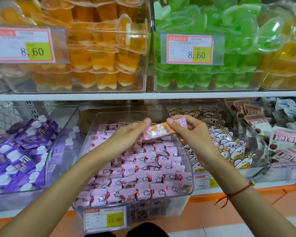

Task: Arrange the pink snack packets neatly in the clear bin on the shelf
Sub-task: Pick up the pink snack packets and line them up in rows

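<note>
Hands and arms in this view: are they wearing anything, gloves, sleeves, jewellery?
No gloves and no sleeves in view: both forearms are bare up to the frame's edge. The left hand wears nothing. At the wrist of the right hand is a thin red string bracelet with loose knotted ends and a small gold-coloured bead.
</note>
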